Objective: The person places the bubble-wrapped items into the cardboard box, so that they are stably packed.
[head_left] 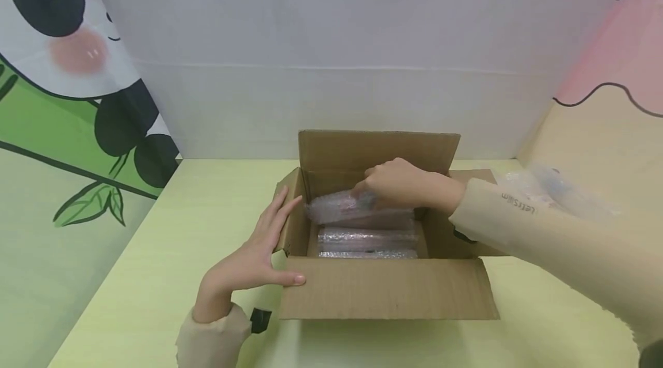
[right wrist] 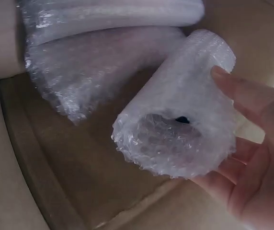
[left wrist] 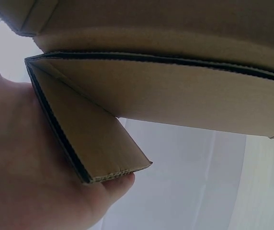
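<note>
An open cardboard box (head_left: 388,290) stands on the table with its flaps folded out. My left hand (head_left: 254,253) rests against the box's left side, fingers spread and fairly straight, thumb over the corner of the front flap. In the left wrist view the palm lies along a side flap (left wrist: 89,129). Inside the box my right hand (head_left: 396,184) grips a bubble-wrapped roll (right wrist: 180,96) between thumb and fingers. The roll is tilted, its hollow end facing the right wrist camera. Further bubble-wrapped rolls (head_left: 368,238) lie side by side on the box floor.
More clear wrapped items (head_left: 559,189) lie on the table to the right of the box, partly behind the right sleeve (head_left: 544,241). The box's back flap (head_left: 378,146) stands up. A white wall covering (head_left: 362,68) closes off the back of the pale yellow table (head_left: 207,207).
</note>
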The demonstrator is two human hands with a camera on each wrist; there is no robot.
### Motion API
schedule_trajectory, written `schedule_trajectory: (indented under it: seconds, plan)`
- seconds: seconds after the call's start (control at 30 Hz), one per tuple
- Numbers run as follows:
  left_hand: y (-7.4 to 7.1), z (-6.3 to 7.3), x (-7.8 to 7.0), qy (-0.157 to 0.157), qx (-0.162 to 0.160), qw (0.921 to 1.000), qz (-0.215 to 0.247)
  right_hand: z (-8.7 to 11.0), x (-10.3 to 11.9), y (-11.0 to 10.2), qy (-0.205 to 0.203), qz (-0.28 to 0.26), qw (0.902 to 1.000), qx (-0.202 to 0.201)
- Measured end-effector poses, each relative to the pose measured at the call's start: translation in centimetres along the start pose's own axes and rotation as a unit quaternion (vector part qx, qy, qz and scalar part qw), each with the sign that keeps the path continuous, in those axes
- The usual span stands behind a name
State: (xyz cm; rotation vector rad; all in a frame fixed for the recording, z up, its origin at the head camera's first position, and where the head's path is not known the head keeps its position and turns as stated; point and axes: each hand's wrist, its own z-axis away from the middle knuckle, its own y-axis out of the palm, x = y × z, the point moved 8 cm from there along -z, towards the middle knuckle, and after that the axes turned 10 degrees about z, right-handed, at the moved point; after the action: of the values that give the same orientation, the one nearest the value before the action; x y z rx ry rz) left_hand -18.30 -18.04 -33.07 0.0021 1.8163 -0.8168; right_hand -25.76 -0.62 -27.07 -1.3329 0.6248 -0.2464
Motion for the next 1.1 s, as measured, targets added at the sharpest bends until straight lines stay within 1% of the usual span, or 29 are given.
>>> schedule_trajectory:
  seconds: [0.2, 0.4, 0.57, 0.67, 0.73, 0.87, 0.93, 1.0, 1.07, 1.1]
  plan:
    - [0.0, -0.1, -0.1, -0.001, -0.001, 1.0, -0.004, -1.1, 0.8, 2.0, -0.012, 0.023, 0.999, 0.036]
    - [0.0, -0.3, -0.2, 0.0, -0.001, 1.0, -0.004, -1.3, 0.9, 3.3, -0.03, -0.012, 0.9975, 0.062]
    - [0.0, -0.3, -0.2, -0.004, 0.001, 1.0, -0.002, -1.4, 0.8, 4.2, -0.028, -0.026, 0.995, 0.093]
    - [-0.1, -0.3, -0.2, -0.007, -0.001, 1.0, -0.001, -1.4, 0.7, 4.2, -0.025, -0.031, 0.994, 0.102]
    - [-0.2, -0.2, -0.2, -0.008, -0.002, 1.0, 0.0, -1.3, 0.5, 4.2, -0.02, -0.041, 0.9921, 0.117]
    - [-0.1, -0.1, -0.2, -0.007, -0.003, 1.0, 0.001, -0.8, -0.3, 4.2, -0.003, -0.084, 0.9823, 0.168]
    - [-0.1, -0.1, -0.2, -0.007, -0.003, 1.0, -0.001, -0.3, -0.8, 3.8, -0.001, -0.108, 0.9775, 0.181]
    - [-0.1, 0.0, -0.1, -0.008, -0.005, 1.0, -0.001, 0.2, -1.2, 2.8, -0.001, -0.137, 0.9746, 0.177]
    - [-0.2, 0.0, -0.1, -0.009, -0.006, 0.9999, 0.0, 0.9, -1.7, 1.5, -0.004, -0.162, 0.9739, 0.159]
    - [-0.2, 0.1, -0.1, -0.009, -0.006, 0.9999, 0.002, 1.3, -2.0, 0.8, -0.006, -0.174, 0.9742, 0.144]
